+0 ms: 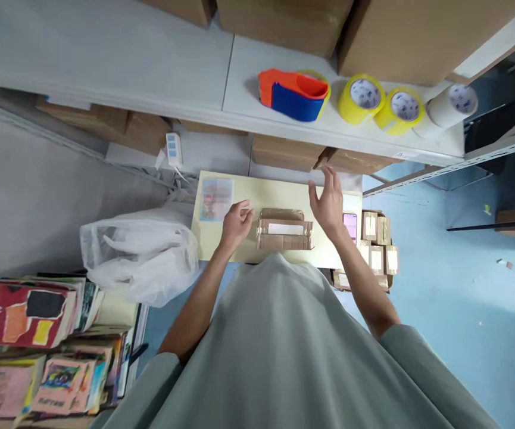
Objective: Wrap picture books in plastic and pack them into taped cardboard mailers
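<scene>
A small brown cardboard box point(284, 240) with a white label and strips of clear tape lies on the cream tabletop point(275, 189) in front of me. My left hand point(238, 225) hovers just left of it, fingers loosely bent and holding nothing. To the box's upper right, my right hand point(327, 201) is raised with thumb and fingers apart, also with nothing in it. A printed sheet or clear packet point(217, 199) rests at the tabletop's left end. At the right end lies a phone point(350, 226) with a lit pink screen.
Above the table, a grey shelf point(150, 65) carries an orange-and-blue tape dispenser point(295, 95), yellow tape rolls point(361, 99) and large cartons point(284, 24). Several small taped boxes point(376, 259) are stacked at right. Left are a white plastic bag point(141, 250) and piled books point(22, 316).
</scene>
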`<move>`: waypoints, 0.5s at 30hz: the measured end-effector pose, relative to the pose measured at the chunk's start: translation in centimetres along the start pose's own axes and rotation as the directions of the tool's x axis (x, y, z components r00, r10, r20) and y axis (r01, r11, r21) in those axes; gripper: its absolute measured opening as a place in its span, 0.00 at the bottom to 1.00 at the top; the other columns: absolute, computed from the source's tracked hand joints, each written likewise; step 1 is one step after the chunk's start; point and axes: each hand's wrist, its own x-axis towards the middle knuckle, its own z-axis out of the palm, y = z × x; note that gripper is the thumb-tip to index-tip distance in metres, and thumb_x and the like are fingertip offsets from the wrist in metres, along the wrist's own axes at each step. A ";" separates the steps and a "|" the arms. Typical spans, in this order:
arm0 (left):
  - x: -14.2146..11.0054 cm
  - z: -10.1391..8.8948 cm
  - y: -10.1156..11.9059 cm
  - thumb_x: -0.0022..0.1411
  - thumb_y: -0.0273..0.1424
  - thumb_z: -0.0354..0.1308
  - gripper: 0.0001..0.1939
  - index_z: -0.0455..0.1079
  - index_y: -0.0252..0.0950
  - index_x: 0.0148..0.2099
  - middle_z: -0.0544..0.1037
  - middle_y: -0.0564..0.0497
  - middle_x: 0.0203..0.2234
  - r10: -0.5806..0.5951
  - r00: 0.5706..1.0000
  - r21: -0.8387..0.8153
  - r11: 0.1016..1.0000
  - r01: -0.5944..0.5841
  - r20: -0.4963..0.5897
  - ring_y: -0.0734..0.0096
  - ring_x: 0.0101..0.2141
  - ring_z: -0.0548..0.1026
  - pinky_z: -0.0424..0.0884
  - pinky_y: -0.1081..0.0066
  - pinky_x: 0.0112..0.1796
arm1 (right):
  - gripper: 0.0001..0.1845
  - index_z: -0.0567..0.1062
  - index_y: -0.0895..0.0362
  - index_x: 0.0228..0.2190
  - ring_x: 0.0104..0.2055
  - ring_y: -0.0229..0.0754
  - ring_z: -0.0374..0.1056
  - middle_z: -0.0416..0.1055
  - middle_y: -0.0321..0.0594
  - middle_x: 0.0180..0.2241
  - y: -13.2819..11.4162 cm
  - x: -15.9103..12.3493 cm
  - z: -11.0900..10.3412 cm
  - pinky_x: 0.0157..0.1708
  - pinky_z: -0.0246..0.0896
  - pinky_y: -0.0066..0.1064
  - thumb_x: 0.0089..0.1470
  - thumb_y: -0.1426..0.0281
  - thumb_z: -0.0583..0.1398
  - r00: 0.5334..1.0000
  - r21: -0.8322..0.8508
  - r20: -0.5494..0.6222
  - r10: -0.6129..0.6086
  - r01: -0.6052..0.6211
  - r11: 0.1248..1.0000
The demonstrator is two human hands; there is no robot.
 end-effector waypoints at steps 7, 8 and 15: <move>-7.4 5.1 -4.9 0.71 0.37 0.65 0.14 0.79 0.36 0.54 0.87 0.38 0.52 -0.232 0.971 0.056 0.972 0.229 0.055 0.55 0.46 0.88 0.83 0.60 0.53 | 0.30 0.73 0.63 0.66 0.63 0.57 0.79 0.80 0.63 0.60 4.6 -13.5 5.3 0.59 0.72 0.41 0.80 0.54 0.50 0.828 -0.020 0.409 0.383 -0.412 0.911; -7.7 5.6 -4.8 0.72 0.39 0.65 0.14 0.80 0.37 0.53 0.87 0.38 0.50 -0.215 0.976 0.090 0.973 0.211 0.040 0.55 0.45 0.88 0.82 0.60 0.51 | 0.29 0.75 0.62 0.63 0.60 0.57 0.80 0.82 0.60 0.58 4.6 -13.9 5.7 0.57 0.72 0.40 0.80 0.53 0.50 0.813 -0.035 0.430 0.393 -0.420 0.907; -7.0 6.4 -4.5 0.73 0.39 0.63 0.13 0.84 0.38 0.50 0.88 0.41 0.47 -0.199 0.978 0.170 0.964 0.206 -0.062 0.54 0.45 0.87 0.80 0.61 0.52 | 0.24 0.79 0.60 0.61 0.52 0.47 0.82 0.82 0.55 0.56 6.5 -13.6 8.2 0.52 0.72 0.32 0.79 0.60 0.53 0.859 0.080 0.377 0.347 -0.403 0.911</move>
